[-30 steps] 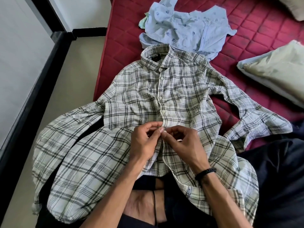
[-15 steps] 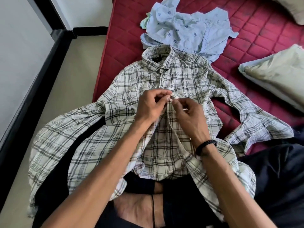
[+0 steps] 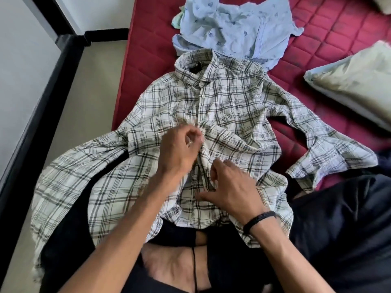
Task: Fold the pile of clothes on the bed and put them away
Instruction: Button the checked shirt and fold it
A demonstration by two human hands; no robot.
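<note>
A white and grey plaid shirt [image 3: 230, 106] lies face up on the red mattress [image 3: 148, 49], collar away from me, its lower part draped over my lap. My left hand [image 3: 179, 149] pinches the button placket at mid-chest, motion-blurred. My right hand [image 3: 232, 187] rests lower on the placket, fingers curled into the fabric, a black band on its wrist. A crumpled light blue printed shirt [image 3: 232, 28] lies just beyond the collar.
A pale pillow [image 3: 355, 81] lies at the right on the mattress. The mattress's left edge drops to a beige floor [image 3: 80, 106] with a black skirting and white wall. My dark trousers [image 3: 338, 229] and bare foot [image 3: 169, 267] fill the foreground.
Both hands went up the placket from the lower button to mid-chest, then my right hand dropped lower and my left hand stayed near mid-chest. The shirt front has bunched around them.
</note>
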